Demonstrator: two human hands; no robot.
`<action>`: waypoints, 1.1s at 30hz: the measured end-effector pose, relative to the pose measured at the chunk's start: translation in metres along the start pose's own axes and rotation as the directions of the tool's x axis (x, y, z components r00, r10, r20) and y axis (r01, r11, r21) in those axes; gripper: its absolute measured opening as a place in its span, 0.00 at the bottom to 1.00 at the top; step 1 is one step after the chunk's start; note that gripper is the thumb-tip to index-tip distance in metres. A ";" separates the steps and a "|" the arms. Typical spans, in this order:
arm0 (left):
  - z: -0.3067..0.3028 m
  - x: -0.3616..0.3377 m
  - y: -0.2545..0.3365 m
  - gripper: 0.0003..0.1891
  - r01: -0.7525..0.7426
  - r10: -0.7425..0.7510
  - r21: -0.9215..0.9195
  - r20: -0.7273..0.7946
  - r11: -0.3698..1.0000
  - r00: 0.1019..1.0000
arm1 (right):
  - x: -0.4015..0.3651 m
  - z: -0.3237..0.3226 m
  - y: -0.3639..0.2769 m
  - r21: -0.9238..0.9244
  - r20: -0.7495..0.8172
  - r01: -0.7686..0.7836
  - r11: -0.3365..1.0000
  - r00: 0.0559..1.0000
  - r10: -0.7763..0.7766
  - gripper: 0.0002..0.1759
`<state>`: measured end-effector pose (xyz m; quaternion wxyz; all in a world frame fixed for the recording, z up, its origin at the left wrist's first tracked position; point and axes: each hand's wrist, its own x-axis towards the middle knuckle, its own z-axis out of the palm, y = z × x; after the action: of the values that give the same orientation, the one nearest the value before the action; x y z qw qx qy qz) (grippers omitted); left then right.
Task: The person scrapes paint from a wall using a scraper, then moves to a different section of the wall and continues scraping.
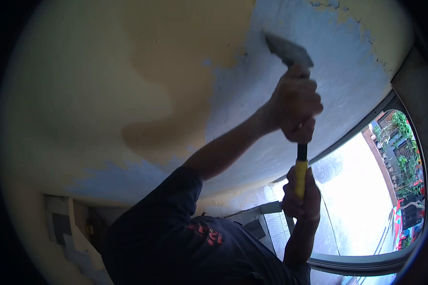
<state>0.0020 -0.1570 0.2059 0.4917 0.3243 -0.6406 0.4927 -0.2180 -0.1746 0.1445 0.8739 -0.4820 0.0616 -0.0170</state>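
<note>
A tool with a flat grey metal head (287, 49) and a black and yellow handle (300, 173) is held upright in both hands. High on the handle, just below the head, my left hand (299, 107) is closed with its fingers wrapped round. My right hand (302, 194) grips the yellow lower part. The head's narrow end points up and left at a bluish-grey bare patch (252, 90) of the wall; whether it touches the surface cannot be made out. Yellowish paint (95, 71) with darker brownish areas covers the wall to the left of that patch.
A window frame (366, 259) curves along the right, with bright paving and plants (404, 164) beyond it. Cracked, flaking paint edges (366, 35) show at the upper right. Tiles and a grid-like surface (277, 228) lie low behind my arms.
</note>
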 end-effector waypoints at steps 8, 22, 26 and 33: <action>-0.006 -0.045 0.033 0.14 0.082 -0.080 -0.044 0.046 0.996 0.996 | -0.013 -0.021 0.035 0.015 -0.056 -0.138 0.990 0.989 0.138 0.29; -0.029 -0.052 0.054 0.21 0.165 -0.163 -0.029 0.065 0.986 0.985 | -0.013 -0.014 0.053 -0.144 -0.023 -0.112 0.983 0.994 0.110 0.29; -0.028 -0.053 0.045 0.21 0.143 -0.140 -0.038 0.063 0.989 0.988 | -0.007 -0.010 0.059 -0.068 -0.042 -0.100 0.993 0.994 0.097 0.28; -0.025 -0.033 0.026 0.22 0.090 -0.089 -0.031 0.040 0.995 0.995 | 0.002 -0.004 0.034 -0.083 -0.038 -0.070 0.994 0.997 0.067 0.28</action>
<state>-0.0041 -0.1279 0.1669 0.5063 0.3541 -0.6426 0.4532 -0.2179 -0.1601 0.1130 0.8516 -0.5157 0.0940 0.0069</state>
